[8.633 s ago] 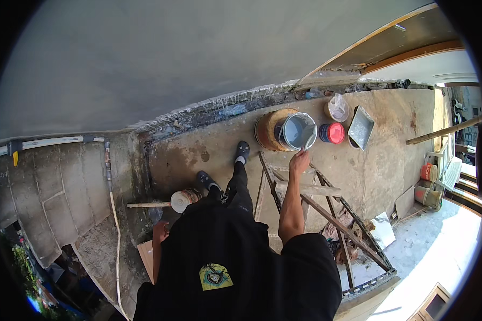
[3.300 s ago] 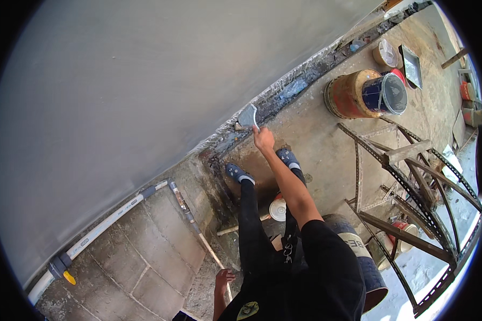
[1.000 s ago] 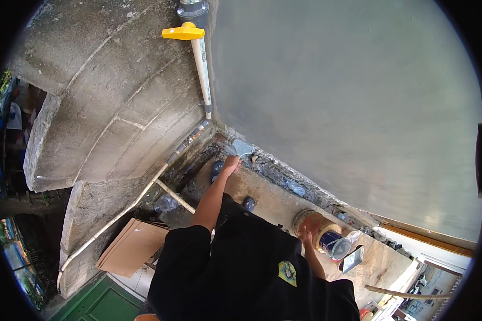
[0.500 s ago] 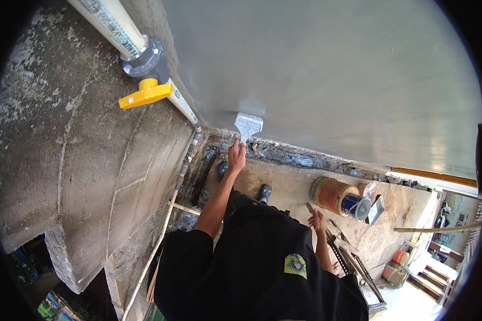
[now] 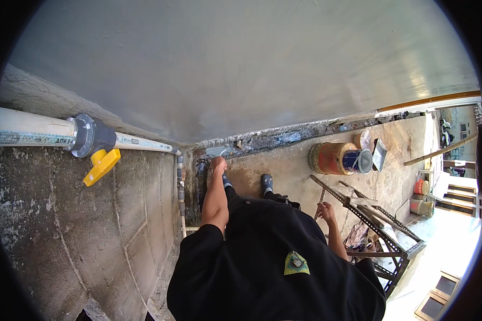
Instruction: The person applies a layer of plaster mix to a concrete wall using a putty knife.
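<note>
A smooth, dull-grey plastered wall [image 5: 262, 69] fills the upper view, meeting a rough, weathered concrete-block wall [image 5: 91, 219] on the left. Below the grey wall runs a stained tan concrete floor [image 5: 289, 160], littered along the wall's foot. The person's black short-sleeved shirt [image 5: 268, 235] takes up the lower middle. To its right stands a frame of dark perforated metal bars [image 5: 377, 228]. A white plastic pipe [image 5: 32, 127] crosses the left side along the top of the block wall, fitted with a grey valve that bears a yellow handle [image 5: 102, 167]. On the floor right of centre is a wide, red-and-tan stained drum [image 5: 326, 158]; a dark-blue round bucket [image 5: 353, 161] overlaps its top, and just beside them is a dark rectangular tray [image 5: 379, 154].

The left hand [image 5: 218, 165] reaches to the corner at the wall's foot, its fingers closed together around a flat, broad, grey hand tool [image 5: 215, 151]. The tool is only partly visible, low by the base of the grey wall; whether its edge touches the wall I cannot tell. The right hand [image 5: 325, 211] hangs near the metal frame, fingers loosely bent and parted.
</note>
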